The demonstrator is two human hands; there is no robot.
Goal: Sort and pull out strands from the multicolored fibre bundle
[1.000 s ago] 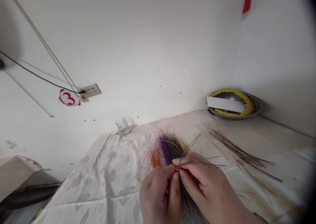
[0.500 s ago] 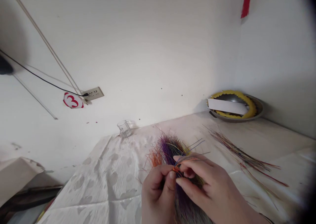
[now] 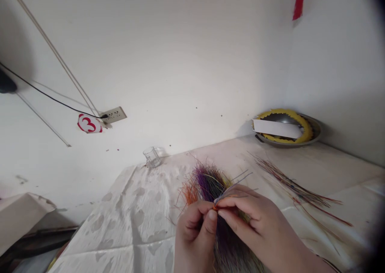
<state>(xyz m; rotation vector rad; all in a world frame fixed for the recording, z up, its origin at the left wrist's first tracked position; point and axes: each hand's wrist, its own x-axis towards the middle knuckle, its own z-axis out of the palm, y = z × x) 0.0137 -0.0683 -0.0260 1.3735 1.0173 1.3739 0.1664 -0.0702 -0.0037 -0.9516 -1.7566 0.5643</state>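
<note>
In the head view my left hand [image 3: 196,233] pinches a small orange knotted piece of thin strands [image 3: 215,207] between thumb and forefinger. My right hand [image 3: 258,221] is closed at the same spot, its thumb and forefinger tips pressed on the strands. Loose blue-grey and orange ends [image 3: 237,191] fan out over the right fingers. Beneath both hands lies a thick bundle of dyed fibres [image 3: 207,180], purple, dark green, orange and yellow. The hands cover its middle. I cannot make out how the strands are knotted.
A thinner bunch of mixed strands [image 3: 296,187] lies to the right on the pale tablecloth [image 3: 120,225]. At the back right stands a metal bowl [image 3: 315,130] holding a yellow ring [image 3: 282,112] and a white strip [image 3: 276,128]. A glass mug [image 3: 152,156] is near the wall.
My right thumb and forefinger have closed in on the knotted piece from slightly apart. The loose ends have shifted a little to the right, and my left hand keeps its pinch.
</note>
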